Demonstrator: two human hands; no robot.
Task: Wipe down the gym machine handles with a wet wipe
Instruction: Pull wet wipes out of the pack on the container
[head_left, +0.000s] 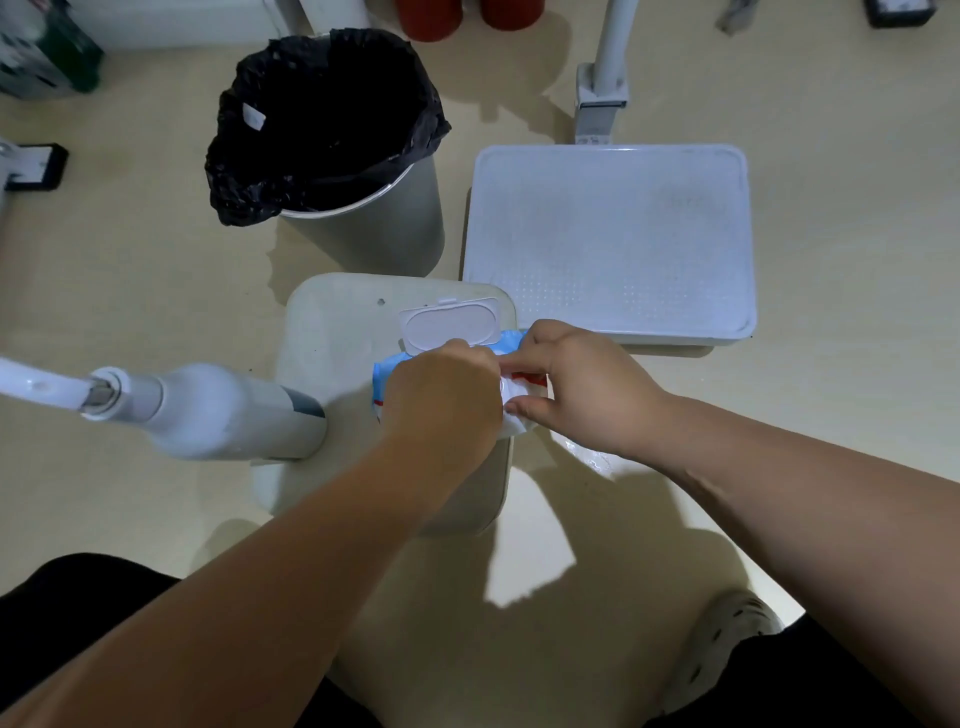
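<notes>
Left hand (441, 395) rests curled on the wet wipe pack (384, 371), pressing it onto the pale stool (332, 332); its fingertips are hidden. Right hand (582, 387) pinches a white wet wipe (517, 415) at the pack opening, thumb and fingers closed on it. The pack's flip lid (451, 325) stands open, behind the hands. Pack print is blue and red; no writing is legible. Behind the stool, a grey bin (384, 218) holds a black liner (322, 124). A white platform (613, 239) lies right of the bin.
</notes>
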